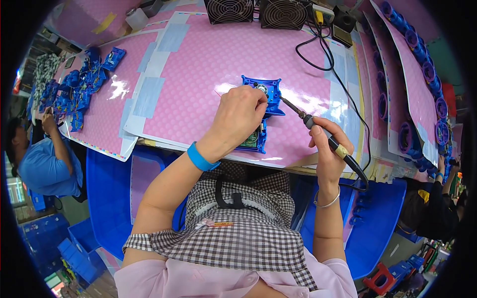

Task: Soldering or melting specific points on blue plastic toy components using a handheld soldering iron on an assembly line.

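A blue plastic housing (268, 89) with a green circuit board (252, 139) in it lies on the pink mat (208, 64). My left hand (238, 116) rests on top of it, fingers pinched at its upper part, a blue band on the wrist. My right hand (325, 144) grips a black soldering iron (318, 130) like a pen. Its metal tip points up and left and touches the housing's right side. The iron's black cable runs from the handle up to the back of the bench.
Two black fans (258, 11) stand at the far edge. A heap of blue housings (82, 84) lies at the left, near a person in blue (47, 159). Rows of purple rings (422, 64) line the right. Blue bins (107, 188) sit under the bench.
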Motion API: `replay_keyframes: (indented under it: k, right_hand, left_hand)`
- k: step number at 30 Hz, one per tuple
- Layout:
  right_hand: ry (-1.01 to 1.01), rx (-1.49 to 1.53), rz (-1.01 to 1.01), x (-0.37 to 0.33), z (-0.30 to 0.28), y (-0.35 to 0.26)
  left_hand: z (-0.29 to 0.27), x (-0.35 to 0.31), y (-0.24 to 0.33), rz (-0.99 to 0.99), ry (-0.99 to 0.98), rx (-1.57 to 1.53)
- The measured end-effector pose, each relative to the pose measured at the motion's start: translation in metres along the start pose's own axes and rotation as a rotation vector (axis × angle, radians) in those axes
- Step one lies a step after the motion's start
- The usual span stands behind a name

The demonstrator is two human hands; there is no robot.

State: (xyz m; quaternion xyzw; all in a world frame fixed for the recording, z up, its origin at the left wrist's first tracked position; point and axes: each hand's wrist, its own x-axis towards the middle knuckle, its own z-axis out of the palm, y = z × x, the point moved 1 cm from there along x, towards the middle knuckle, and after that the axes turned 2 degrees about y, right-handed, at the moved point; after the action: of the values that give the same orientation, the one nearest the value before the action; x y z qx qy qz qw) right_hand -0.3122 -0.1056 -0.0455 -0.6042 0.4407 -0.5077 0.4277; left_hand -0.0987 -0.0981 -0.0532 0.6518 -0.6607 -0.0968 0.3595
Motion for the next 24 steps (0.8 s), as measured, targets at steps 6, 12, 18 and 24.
replay_keyframes:
  k: [6, 12, 18, 24]
  right_hand:
    - [0.011, -0.003, -0.019, -0.001, -0.003, -0.002]
    - [-0.002, 0.01, 0.006, 0.0, -0.002, -0.005]
    - [-0.059, 0.049, 0.031, 0.0, 0.009, -0.005]
    - [-0.084, -0.006, -0.005, 0.0, 0.009, -0.001]
  left_hand:
    - [-0.013, -0.001, 0.007, 0.056, 0.089, -0.059]
    - [-0.043, -0.012, -0.008, -0.177, 0.303, -0.217]
    - [-0.022, -0.01, -0.008, -0.214, 0.203, -0.189]
    - [-0.024, -0.014, -0.005, -0.165, 0.19, -0.197]
